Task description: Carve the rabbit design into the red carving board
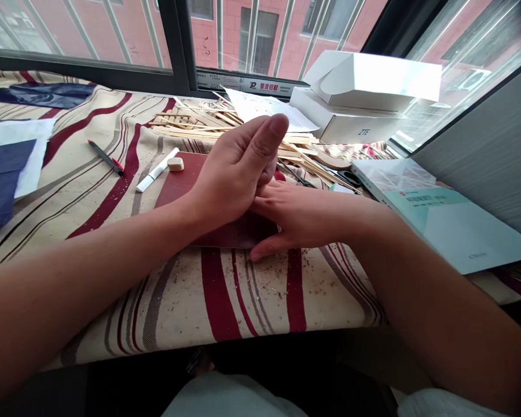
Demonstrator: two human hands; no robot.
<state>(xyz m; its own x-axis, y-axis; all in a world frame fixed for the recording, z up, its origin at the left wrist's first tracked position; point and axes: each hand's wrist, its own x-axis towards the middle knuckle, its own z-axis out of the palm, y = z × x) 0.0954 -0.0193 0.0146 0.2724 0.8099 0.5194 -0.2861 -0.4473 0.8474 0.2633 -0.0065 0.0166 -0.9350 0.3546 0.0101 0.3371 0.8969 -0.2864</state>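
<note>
A brown-red sheet (182,182) is laid on the striped cloth (260,307) at the near middle of the table, and it is partly covered by both hands. The left hand (243,162) is held over the sheet with its thumb raised and its fingers curled out of sight; whether anything is gripped in it cannot be told. The right hand (293,211) is laid low and palm down over the sheet's right part, its thumb spread wide from the fingers toward the near edge, while its fingertips are partly hidden behind the left hand. Small pale crumbs are scattered over the cloth nearest the right hand. A beige block (175,164) is set at the sheet's far left corner, with a white marker (157,169) just beside it, and farther left a red-and-black pen (106,158) is seen. On the far side, thin wooden strips (195,128) are heaped, partly covered by a white paper (267,110). To their right a white box (351,119) is placed by the window, and a pale green and white book (451,220) is laid at the right, near the right forearm.
</note>
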